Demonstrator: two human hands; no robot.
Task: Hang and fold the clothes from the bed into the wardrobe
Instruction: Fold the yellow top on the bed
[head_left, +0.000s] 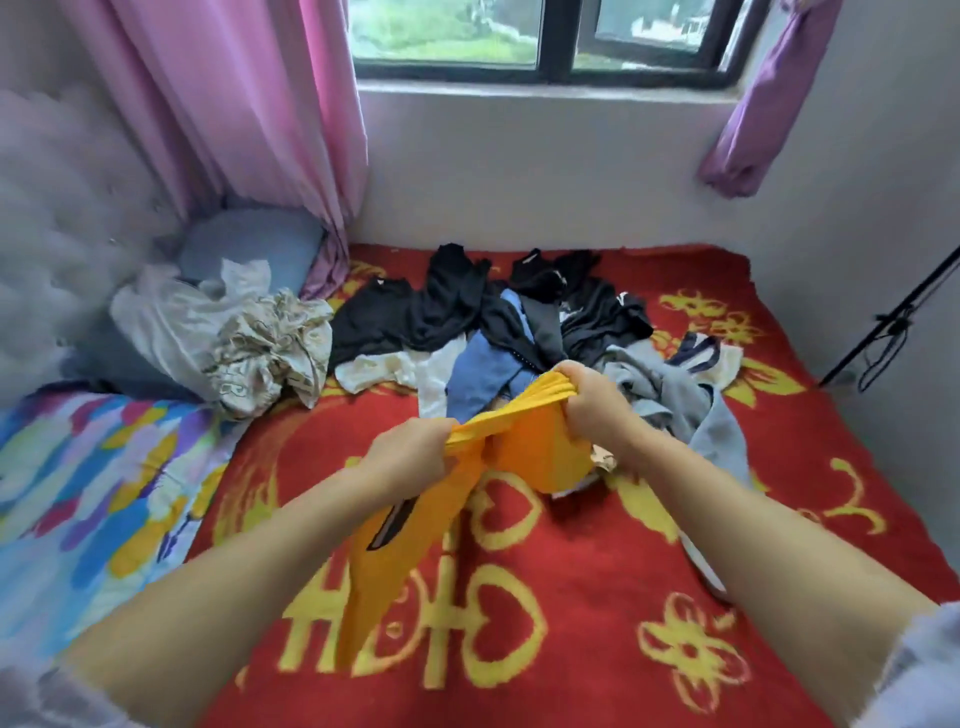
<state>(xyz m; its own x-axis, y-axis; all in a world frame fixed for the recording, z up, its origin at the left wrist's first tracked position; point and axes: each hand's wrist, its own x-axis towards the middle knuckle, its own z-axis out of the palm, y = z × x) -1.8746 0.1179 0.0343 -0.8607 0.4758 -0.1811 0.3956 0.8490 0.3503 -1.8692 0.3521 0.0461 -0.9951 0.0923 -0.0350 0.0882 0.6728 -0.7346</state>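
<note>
Large yellow double-happiness character 囍 woven into the red blanket (571, 597), partly covered by the orange garment (524, 452) hanging over its left half. Yellow flower and scroll ornaments around that character on the same blanket, decoration only, no lettering. Faint pale printed marks on the crumpled beige cloth (270, 348) to the blanket's upper left, too blurred to read. No brand, label or number legible anywhere else.

Two hands (410, 447), one orange garment (519, 457), two curtains (234, 104).
</note>
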